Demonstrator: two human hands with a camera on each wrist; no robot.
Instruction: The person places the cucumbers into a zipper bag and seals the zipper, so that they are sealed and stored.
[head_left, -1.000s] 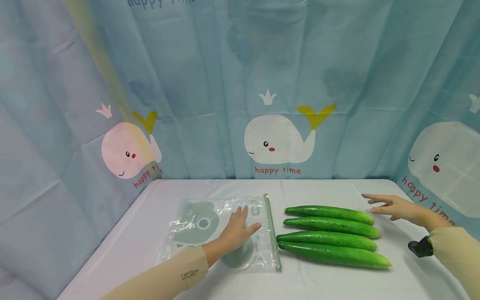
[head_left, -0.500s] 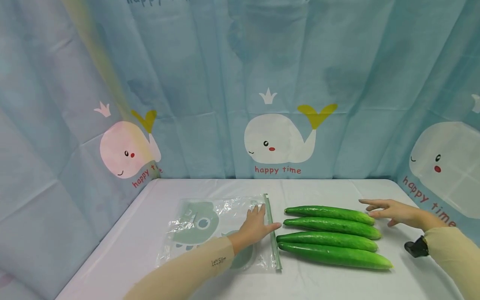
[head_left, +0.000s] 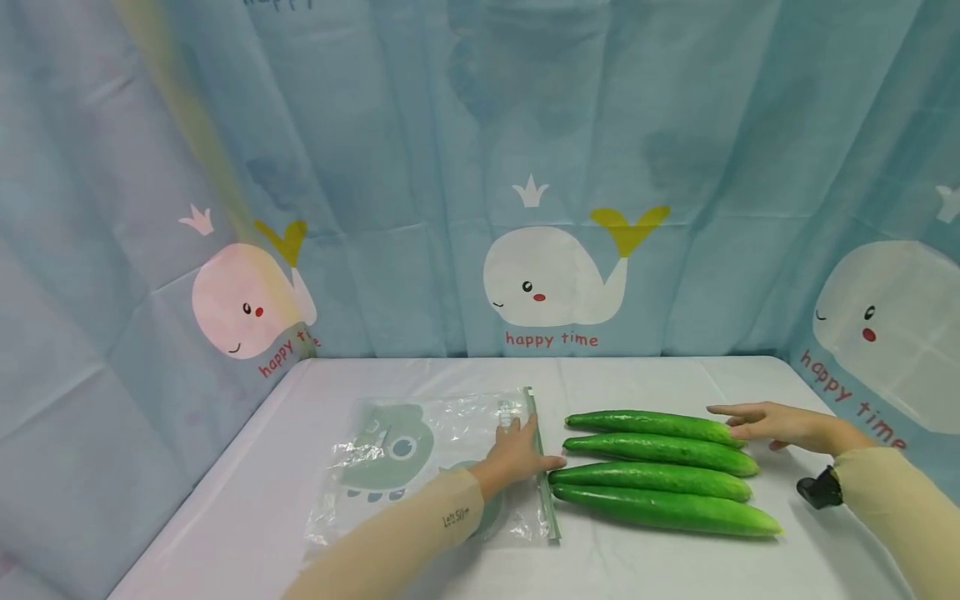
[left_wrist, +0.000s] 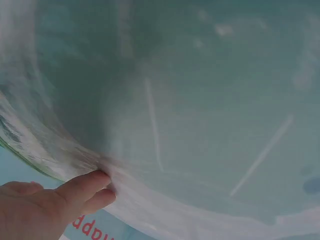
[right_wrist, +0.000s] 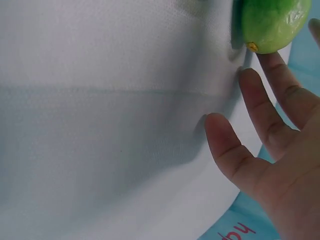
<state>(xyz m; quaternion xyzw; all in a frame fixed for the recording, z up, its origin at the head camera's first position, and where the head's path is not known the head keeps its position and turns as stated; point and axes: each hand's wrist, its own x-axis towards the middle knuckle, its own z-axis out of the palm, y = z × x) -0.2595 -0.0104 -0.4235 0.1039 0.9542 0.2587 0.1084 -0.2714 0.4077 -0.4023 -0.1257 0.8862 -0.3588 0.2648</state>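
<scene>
A clear zip bag [head_left: 465,421] with green printed figures lies flat on the white table, its green zip edge [head_left: 545,500] facing right. My left hand [head_left: 512,461] rests on the bag beside that edge, fingers spread; its fingertips [left_wrist: 100,181] touch the plastic in the left wrist view. Several cucumbers lie side by side right of the bag, the farthest cucumber [head_left: 645,423] slightly apart from the nearest cucumber [head_left: 667,510]. At the farthest one's right end is my right hand [head_left: 787,425], fingers extended. One fingertip meets a cucumber's end [right_wrist: 272,25] in the right wrist view.
The white table [head_left: 615,567] ends at a blue curtain [head_left: 420,275] with whale prints, which stands behind it and on both sides. A black wrist device [head_left: 821,490] hangs under the right sleeve.
My left hand has slid right across the bag to its zip edge. My right hand has moved left and down to the farthest cucumber's end. Bag and cucumbers have stayed put.
</scene>
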